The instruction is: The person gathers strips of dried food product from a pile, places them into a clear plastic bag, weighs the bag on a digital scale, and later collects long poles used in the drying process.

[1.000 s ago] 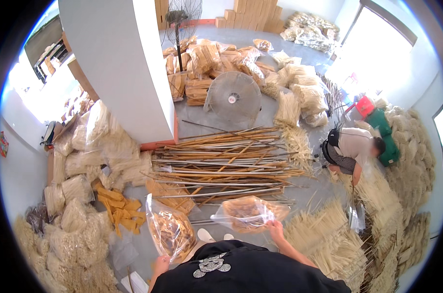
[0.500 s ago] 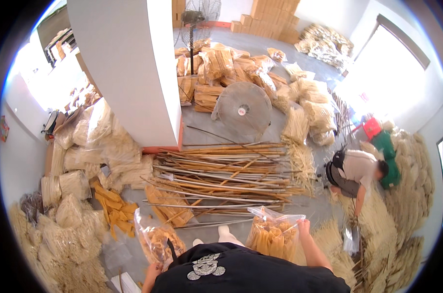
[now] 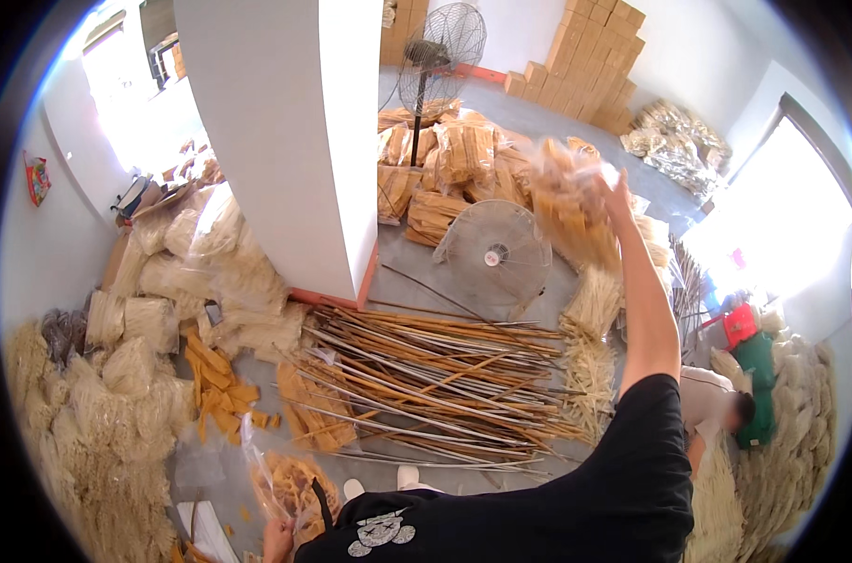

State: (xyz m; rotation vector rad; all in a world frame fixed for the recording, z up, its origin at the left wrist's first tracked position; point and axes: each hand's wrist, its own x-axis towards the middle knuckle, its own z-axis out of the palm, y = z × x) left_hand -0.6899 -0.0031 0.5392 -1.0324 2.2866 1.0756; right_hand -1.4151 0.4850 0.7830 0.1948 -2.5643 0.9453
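Raised at arm's length, my right hand (image 3: 618, 199) grips the top of a clear plastic bag (image 3: 571, 211) filled with yellow-brown strips. Motion blurs this bag, which hangs in front of the bagged bundles beyond. Low at the front, my left hand (image 3: 277, 540) is closed on another clear plastic bag (image 3: 297, 488) of orange-brown curled pieces; part of that hand is cut off by the lower edge. Loose orange strips (image 3: 214, 380) lie on the floor left of the left bag. Ahead of me is a wide heap of long thin poles (image 3: 435, 375).
A fan head (image 3: 494, 255) lies beyond the poles, near a pile of bagged bundles (image 3: 463, 155). A white pillar (image 3: 266, 141) rises at left. Pale bundles (image 3: 116, 450) are stacked along the left. Another person (image 3: 712, 403) bends over pale strands at right. Cardboard boxes (image 3: 590, 61) stand far back.
My right hand has swung the bag up and forward from beside my body. The left hand still holds its bag low. The view has shifted, and the other person now shows partly behind my arm.
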